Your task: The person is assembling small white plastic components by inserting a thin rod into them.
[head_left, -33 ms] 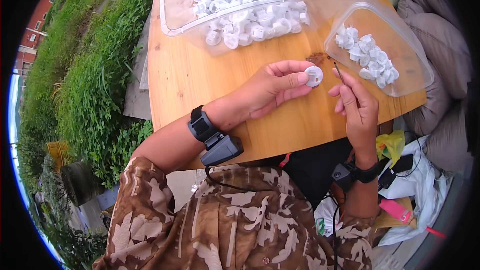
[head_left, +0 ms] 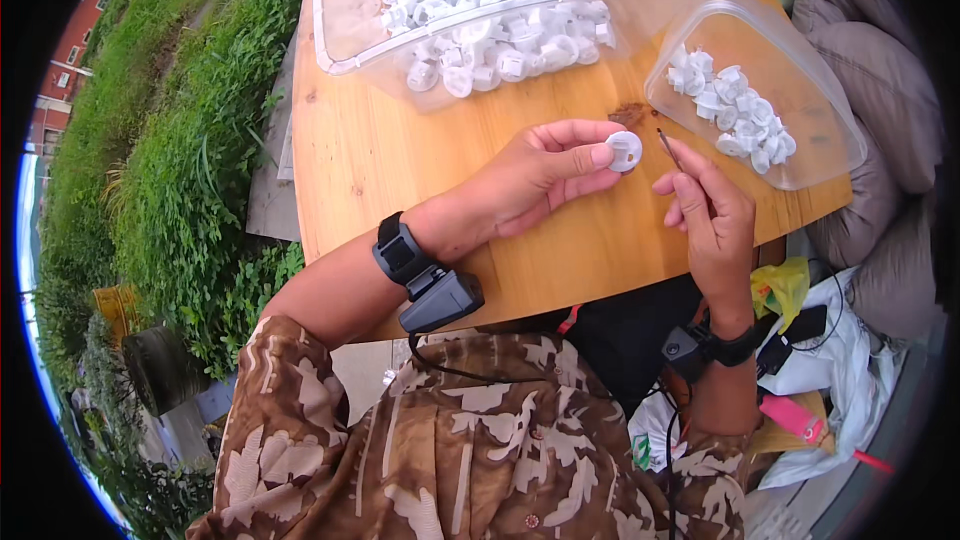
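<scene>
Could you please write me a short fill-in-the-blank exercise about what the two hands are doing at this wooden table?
1. The left hand pinches a small round white ____ between thumb and fingers.
2. The right hand holds a thin ____ whose tip points toward that piece.
3. The smaller clear tray of white pieces lies on the person's ____ side of the wooden table.
4. The larger clear tray holds ____ white pieces than the smaller one.

Missing words: cap; pin; right; more

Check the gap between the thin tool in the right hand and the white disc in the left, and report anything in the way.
Nothing visible blocks it. The thin tool in the right hand points toward the white disc pinched in the left hand; only bare wooden table shows beneath the gap.
</scene>
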### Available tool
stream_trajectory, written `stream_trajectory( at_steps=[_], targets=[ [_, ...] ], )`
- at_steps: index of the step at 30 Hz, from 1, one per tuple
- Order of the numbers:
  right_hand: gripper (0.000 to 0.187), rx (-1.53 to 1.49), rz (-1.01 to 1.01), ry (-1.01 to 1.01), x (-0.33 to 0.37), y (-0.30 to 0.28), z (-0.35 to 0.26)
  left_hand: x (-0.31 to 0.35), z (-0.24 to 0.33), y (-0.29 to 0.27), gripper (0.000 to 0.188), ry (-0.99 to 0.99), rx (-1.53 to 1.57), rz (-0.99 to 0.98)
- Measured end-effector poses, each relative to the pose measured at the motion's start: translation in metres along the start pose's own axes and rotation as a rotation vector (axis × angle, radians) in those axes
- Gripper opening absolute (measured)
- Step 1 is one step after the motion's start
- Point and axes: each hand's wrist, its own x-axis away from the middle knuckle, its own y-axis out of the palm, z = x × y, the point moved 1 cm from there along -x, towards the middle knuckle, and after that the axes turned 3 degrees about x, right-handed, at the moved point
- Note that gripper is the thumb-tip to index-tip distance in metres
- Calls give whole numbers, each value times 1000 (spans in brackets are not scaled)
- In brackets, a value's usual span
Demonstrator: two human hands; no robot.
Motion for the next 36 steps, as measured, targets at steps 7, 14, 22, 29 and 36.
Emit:
stream_trajectory(
  at_steps=[7, 14, 22, 29, 36],
  targets=[
    [39, 164, 64, -243, 7, 1, -2, 2, -4, -2, 30, 89, -89, 6],
    [44, 505, 111, -350, 6, -2, -9, 2, -3, 0, 30, 72, -118, 36],
    [42, 600, 68, -428, 4, -5, -12, 0, -2, -3, 27, 60, -78, 33],
    [47, 566, 14, -367, 9, 1, -10, 1, -2, -3, 31, 79, -148, 46],
    [47, 638, 20, -374, 13, 5, -14, 1, -2, 1, 39, 86, -152, 33]
  ],
)
